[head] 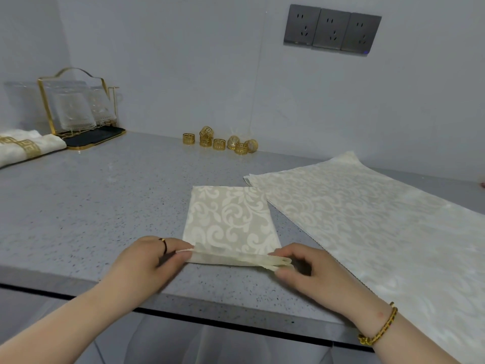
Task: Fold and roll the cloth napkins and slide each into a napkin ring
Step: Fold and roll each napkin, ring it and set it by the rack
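A folded cream napkin (231,219) with a swirl pattern lies on the grey counter in front of me. My left hand (147,258) pinches its near left corner. At the near right corner my right hand (304,269) pinches the edge, and that near edge is lifted and turned over a little. Several gold napkin rings (219,143) stand in a cluster by the back wall. Two rolled napkins (26,147) in gold rings lie at the far left.
A pile of flat cream napkins (367,219) spreads over the right side of the counter (91,206). A gold rack with glasses (76,109) stands on a black tray at the back left. The counter's front edge runs just below my wrists.
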`<state>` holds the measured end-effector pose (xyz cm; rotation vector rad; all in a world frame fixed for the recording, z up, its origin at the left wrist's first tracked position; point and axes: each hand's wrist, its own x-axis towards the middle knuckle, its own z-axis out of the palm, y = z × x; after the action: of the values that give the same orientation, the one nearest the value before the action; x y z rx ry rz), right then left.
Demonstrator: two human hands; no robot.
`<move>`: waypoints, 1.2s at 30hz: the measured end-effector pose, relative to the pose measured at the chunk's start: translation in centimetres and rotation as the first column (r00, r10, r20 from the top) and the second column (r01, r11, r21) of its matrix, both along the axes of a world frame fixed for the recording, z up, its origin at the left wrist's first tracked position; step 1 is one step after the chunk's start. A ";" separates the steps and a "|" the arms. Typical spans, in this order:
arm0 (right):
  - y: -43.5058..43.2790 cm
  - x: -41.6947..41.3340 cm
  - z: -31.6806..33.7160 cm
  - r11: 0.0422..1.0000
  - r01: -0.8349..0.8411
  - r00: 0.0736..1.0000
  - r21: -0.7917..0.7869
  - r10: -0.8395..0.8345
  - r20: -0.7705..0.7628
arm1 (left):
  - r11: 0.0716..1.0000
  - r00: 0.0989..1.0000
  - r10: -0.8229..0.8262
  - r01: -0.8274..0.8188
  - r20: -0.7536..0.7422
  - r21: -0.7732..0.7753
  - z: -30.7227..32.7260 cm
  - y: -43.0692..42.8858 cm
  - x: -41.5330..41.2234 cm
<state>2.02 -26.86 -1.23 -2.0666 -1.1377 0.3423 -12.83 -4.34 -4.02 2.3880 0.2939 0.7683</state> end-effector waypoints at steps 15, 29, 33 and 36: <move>3.7 3.1 0.0 0.984 0.165 0.986 -0.061 -0.166 -0.015 | 0.986 0.971 0.098 -0.124 -0.220 -0.109 1.6 1.9 3.4; 5.9 3.3 -1.0 0.944 0.292 0.890 -0.155 -0.208 0.405 | 0.873 0.970 0.237 -0.193 -0.044 0.448 0.5 1.8 4.4; 6.0 3.0 -1.1 0.930 0.360 0.820 -0.081 -0.274 0.503 | 0.791 0.998 -0.020 -0.019 0.057 0.612 0.2 2.3 4.8; 6.1 3.1 -1.4 0.965 0.255 0.603 0.055 -0.203 0.771 | 0.756 0.995 -0.099 0.072 0.005 0.651 0.1 2.5 4.7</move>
<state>5.07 -20.81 -2.60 -2.4509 -1.2968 -0.7477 -8.09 -1.82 -3.88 3.0040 -0.1378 0.9941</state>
